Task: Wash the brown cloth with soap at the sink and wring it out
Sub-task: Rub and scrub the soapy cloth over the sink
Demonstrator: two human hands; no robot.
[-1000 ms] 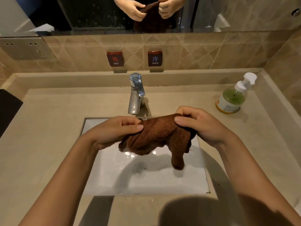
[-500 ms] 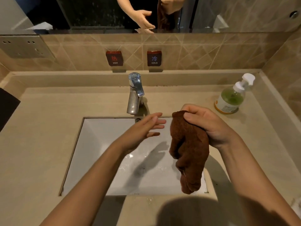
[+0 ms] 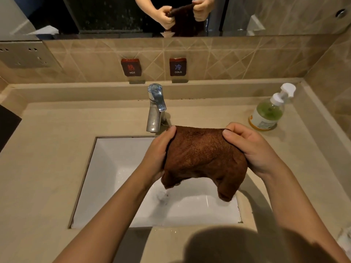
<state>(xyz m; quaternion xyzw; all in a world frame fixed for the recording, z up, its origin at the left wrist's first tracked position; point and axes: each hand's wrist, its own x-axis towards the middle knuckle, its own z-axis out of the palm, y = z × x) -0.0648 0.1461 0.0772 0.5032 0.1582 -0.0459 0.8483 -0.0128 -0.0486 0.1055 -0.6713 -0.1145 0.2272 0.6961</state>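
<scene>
The brown cloth (image 3: 204, 158) hangs spread between both hands above the white sink basin (image 3: 117, 177). My left hand (image 3: 158, 154) grips its left edge, thumb on top. My right hand (image 3: 250, 147) pinches the upper right corner. The cloth's lower corners droop toward the basin. A soap pump bottle (image 3: 268, 112) with green liquid stands on the counter at the back right, apart from both hands. The chrome faucet (image 3: 155, 109) is just behind the cloth, with no water visibly running.
Beige stone counter (image 3: 47, 149) surrounds the sink. HOT (image 3: 131, 67) and COLD (image 3: 178, 67) labels sit on the tiled backsplash. A mirror (image 3: 114, 14) above reflects the hands and cloth. A dark object (image 3: 7, 124) lies at the left edge.
Half a second ago only my right hand held the cloth, dangling bunched. My left hand has since taken the left edge and the cloth is now stretched open.
</scene>
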